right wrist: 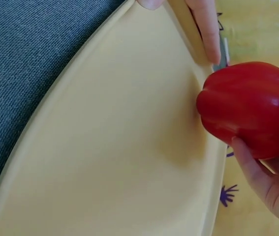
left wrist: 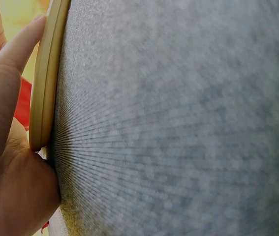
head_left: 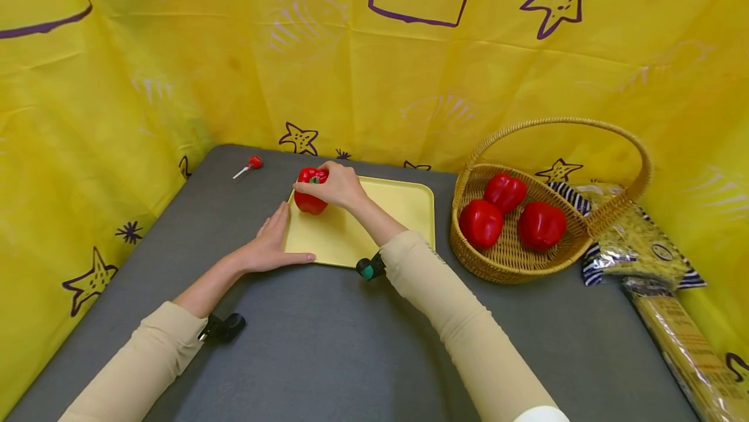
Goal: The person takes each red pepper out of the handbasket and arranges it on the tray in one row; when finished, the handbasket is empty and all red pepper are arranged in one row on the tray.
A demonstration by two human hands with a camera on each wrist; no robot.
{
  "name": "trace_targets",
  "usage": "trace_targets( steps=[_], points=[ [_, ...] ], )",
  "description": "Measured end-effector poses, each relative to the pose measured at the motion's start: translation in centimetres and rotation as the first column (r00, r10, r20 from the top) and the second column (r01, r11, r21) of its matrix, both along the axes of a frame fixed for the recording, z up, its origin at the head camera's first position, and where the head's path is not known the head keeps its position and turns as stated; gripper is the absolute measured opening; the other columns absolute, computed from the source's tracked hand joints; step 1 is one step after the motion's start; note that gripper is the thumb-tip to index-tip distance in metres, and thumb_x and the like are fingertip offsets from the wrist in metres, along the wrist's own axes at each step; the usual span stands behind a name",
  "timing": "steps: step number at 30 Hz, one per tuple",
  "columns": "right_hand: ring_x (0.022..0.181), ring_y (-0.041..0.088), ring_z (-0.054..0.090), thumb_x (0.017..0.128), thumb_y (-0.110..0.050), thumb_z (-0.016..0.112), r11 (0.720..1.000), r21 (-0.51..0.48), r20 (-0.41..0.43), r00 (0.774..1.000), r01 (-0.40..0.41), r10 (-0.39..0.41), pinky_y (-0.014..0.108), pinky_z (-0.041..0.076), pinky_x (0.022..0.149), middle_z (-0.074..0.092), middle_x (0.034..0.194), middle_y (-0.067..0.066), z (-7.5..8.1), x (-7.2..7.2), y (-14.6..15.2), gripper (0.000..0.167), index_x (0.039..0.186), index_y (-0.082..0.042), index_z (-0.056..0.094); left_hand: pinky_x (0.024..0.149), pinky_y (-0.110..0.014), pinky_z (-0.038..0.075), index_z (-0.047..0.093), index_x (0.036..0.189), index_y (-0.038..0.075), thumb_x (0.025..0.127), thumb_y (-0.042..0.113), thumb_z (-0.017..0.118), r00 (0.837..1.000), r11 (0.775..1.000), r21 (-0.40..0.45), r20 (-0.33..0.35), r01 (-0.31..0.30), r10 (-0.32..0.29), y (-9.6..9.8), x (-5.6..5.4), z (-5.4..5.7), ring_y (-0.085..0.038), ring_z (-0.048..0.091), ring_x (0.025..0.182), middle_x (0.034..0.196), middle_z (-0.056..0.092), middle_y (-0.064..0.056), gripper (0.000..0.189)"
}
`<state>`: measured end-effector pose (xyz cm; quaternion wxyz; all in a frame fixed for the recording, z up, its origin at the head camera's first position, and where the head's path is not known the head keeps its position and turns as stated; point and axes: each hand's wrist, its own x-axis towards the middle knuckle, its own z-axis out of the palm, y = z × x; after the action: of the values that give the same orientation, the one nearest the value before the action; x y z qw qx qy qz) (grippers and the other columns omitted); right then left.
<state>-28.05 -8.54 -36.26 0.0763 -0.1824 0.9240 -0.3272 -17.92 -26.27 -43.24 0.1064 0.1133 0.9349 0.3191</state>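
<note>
While three red bell peppers (head_left: 481,224) sit in the one wicker basket (head_left: 497,271), a fourth pepper (head_left: 311,206) is up in the right hand (head_left: 339,186) at the far left corner of the one yellow tray (head_left: 404,207), so that's four total. Right fingers are partly curled, spread about as wide as the pepper, thumb on one side and fingers on the other, gripping it near the stem end. Can't tell if its bottom touches the tray. Left hand (head_left: 266,246) has its fingers pretty much straight along the tray's left edge, thumb stuck well out along the near edge, so the tray corner sits in the crook. Also on the table (head_left: 304,344): one red lollipop (head_left: 255,162) beyond the left hand, plus two packs right of the basket, one wide bag (head_left: 638,246) and one long pack (head_left: 690,344).
</note>
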Motion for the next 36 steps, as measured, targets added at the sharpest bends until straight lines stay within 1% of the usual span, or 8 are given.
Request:
trace_targets(
  steps=[4,12,16,21,28,31,36],
  points=[
    [0.103,0.02,0.056,0.081,-0.06,0.068,1.0,0.0,0.001,1.0,0.011,-0.011,0.029,0.052,0.079,0.063,0.119,0.007,-0.3,-0.1,-0.4,0.073,0.131,-0.009,0.057,0.112,-0.063,0.0,-0.014,0.153,0.002,0.08,0.057,0.072,1.0,1.0,-0.006,0.0,-0.003,0.003,0.0,0.0,0.0,-0.04,-0.006,0.146,0.16,-0.012,-0.022,0.125],
    [0.107,0.019,0.056,0.082,-0.063,0.066,1.0,0.001,0.004,1.0,0.024,-0.024,0.029,0.052,0.083,0.062,0.123,0.006,-0.6,-0.2,-0.9,0.075,0.134,-0.011,0.054,0.112,-0.061,0.0,-0.012,0.153,-0.001,0.081,0.057,0.071,1.0,1.0,-0.01,-0.002,0.002,-0.002,0.1,0.2,0.0,-0.04,-0.005,0.146,0.16,-0.011,-0.023,0.124],
    [0.106,0.019,0.056,0.082,-0.062,0.065,1.0,-0.005,-0.003,1.0,0.004,-0.004,0.028,0.052,0.081,0.061,0.122,0.006,-0.7,-0.1,-1.0,0.074,0.133,-0.01,0.054,0.112,-0.061,0.0,-0.013,0.152,-0.001,0.081,0.056,0.071,1.0,1.0,-0.01,0.0,0.004,-0.004,0.1,0.1,0.0,-0.04,-0.006,0.146,0.159,-0.012,-0.023,0.124],
    [0.104,0.019,0.056,0.085,-0.059,0.064,1.0,0.006,-0.034,0.999,-0.03,0.03,0.027,0.052,0.08,0.061,0.12,0.007,-0.9,-0.1,-1.1,0.071,0.133,-0.007,0.055,0.112,-0.062,0.0,-0.014,0.152,0.0,0.082,0.056,0.071,1.0,1.0,-0.01,-0.003,0.004,-0.004,0.1,0.0,0.0,-0.039,-0.007,0.146,0.16,-0.013,-0.022,0.124],
    [0.104,0.019,0.057,0.086,-0.057,0.064,1.0,-0.005,-0.035,0.999,-0.029,0.028,0.028,0.052,0.081,0.061,0.121,0.007,-0.9,0.0,-0.8,0.07,0.133,-0.007,0.054,0.112,-0.063,0.0,-0.013,0.152,-0.002,0.082,0.055,0.071,1.0,1.0,-0.002,-0.005,0.011,-0.011,0.1,0.2,0.2,-0.041,-0.005,0.146,0.159,-0.011,-0.024,0.123],
    [0.106,0.019,0.056,0.086,-0.058,0.064,0.999,-0.02,-0.036,0.999,-0.026,0.026,0.029,0.052,0.084,0.061,0.123,0.007,-0.8,0.1,-0.6,0.07,0.134,-0.007,0.054,0.111,-0.064,0.0,-0.012,0.152,-0.003,0.082,0.054,0.071,1.0,1.0,0.003,-0.007,0.012,-0.012,0.2,0.2,0.3,-0.042,-0.005,0.145,0.159,-0.011,-0.025,0.123],
    [0.114,0.02,0.054,0.085,-0.06,0.063,0.998,-0.05,-0.043,0.999,-0.027,0.024,0.033,0.049,0.091,0.059,0.129,0.007,-0.6,0.4,-0.1,0.071,0.134,-0.009,0.055,0.111,-0.064,0.0,-0.012,0.152,-0.002,0.082,0.055,0.071,1.0,1.0,-0.002,-0.012,0.009,-0.009,0.1,0.3,0.3,-0.042,-0.005,0.145,0.159,-0.011,-0.024,0.123]
  ],
)
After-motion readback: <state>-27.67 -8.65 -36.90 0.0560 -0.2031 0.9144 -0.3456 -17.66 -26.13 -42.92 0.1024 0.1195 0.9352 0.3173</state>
